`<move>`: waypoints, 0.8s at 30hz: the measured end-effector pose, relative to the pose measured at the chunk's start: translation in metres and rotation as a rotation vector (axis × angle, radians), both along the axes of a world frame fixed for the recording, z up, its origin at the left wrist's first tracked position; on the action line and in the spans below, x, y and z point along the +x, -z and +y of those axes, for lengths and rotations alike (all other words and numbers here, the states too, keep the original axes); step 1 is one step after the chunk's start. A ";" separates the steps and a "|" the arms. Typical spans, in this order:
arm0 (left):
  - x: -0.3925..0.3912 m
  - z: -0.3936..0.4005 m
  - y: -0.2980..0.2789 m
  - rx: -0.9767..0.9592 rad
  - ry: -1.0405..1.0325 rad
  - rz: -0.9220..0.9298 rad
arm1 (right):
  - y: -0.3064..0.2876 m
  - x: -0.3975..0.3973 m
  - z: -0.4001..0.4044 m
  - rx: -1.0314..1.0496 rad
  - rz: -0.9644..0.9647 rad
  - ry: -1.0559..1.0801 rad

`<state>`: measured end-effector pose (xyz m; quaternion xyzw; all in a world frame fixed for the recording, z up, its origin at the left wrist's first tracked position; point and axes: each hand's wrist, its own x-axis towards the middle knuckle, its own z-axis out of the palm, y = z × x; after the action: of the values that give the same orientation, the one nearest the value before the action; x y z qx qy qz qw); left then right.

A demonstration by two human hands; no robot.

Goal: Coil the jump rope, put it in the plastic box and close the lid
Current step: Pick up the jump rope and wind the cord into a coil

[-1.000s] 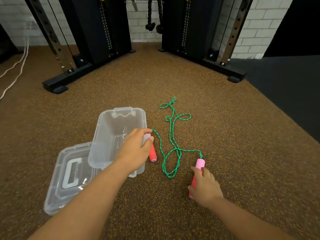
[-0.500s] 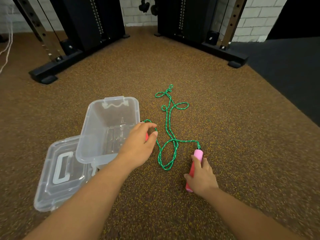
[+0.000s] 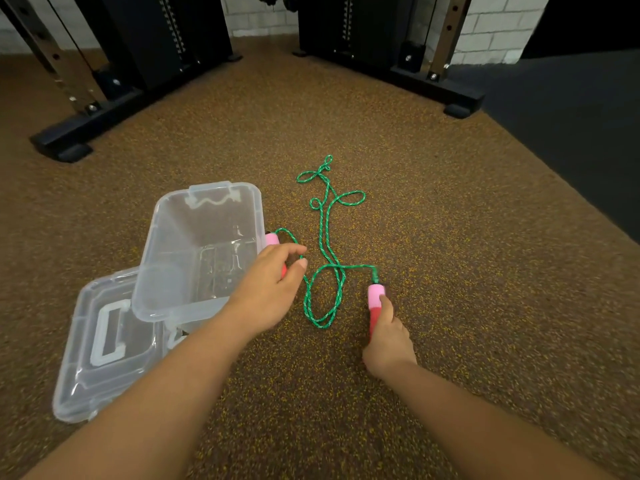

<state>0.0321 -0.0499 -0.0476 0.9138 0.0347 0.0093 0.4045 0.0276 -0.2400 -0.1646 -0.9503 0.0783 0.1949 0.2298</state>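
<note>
Speckled brown floor (image 3: 415,168) open ahead, black gym frame (image 3: 104,109) behind, clear box (image 3: 207,258) leaning on lid (image 3: 104,348), uncoiled green rope (image 3: 325,244) between, left hand (image 3: 268,289) and right hand (image 3: 386,336) each clasping a pink handle

A: Any readable text, labels, brands or numbers in the head view?

B: None. Clear plastic box (image 3: 194,251) carries no print or sticker that can be made out. Same for its lid (image 3: 104,344).

A: Jump rope handles?

B: Left handle (image 3: 272,239) and right handle (image 3: 375,299) are plain pink and red, no lettering. Green rope (image 3: 325,244) has only a woven pattern.

A: Gym rack at the back?

B: Rack uprights (image 3: 446,32) show rows of holes; no numbers legible beside them. Weight stack (image 3: 169,26) too dark to read any marks.
</note>
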 end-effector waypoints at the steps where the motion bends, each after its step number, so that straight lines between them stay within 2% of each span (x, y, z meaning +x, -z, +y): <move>1: 0.000 0.000 0.001 -0.032 -0.004 0.014 | -0.001 0.000 -0.001 0.030 0.009 0.039; 4: 0.000 -0.001 0.002 -0.187 -0.039 0.069 | -0.004 0.001 -0.009 0.071 0.106 0.128; 6: 0.000 -0.001 0.000 -0.324 -0.075 0.160 | -0.008 0.003 -0.016 0.075 0.247 0.100; 8: 0.000 0.000 -0.002 -0.455 -0.110 0.261 | -0.014 0.002 -0.022 0.215 0.423 0.085; 10: -0.001 0.002 -0.003 -0.598 -0.154 0.373 | -0.022 -0.003 -0.022 0.457 0.534 0.126; 13: -0.004 0.010 -0.001 -0.702 -0.176 0.549 | -0.036 -0.011 -0.018 0.824 0.556 0.212; 16: -0.008 0.014 -0.002 -0.726 -0.169 0.673 | -0.057 -0.018 -0.011 1.082 0.597 0.164; 21: -0.014 0.016 -0.005 -0.809 -0.185 0.738 | -0.080 -0.025 0.001 1.209 0.639 -0.067; 24: -0.014 0.018 -0.002 -0.913 -0.201 0.747 | -0.086 -0.026 0.006 1.201 0.663 -0.155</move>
<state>0.0180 -0.0323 -0.0452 0.5812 0.2614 -0.2902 0.7139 0.0011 -0.2342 -0.0785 -0.5517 -0.0453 0.5006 0.6655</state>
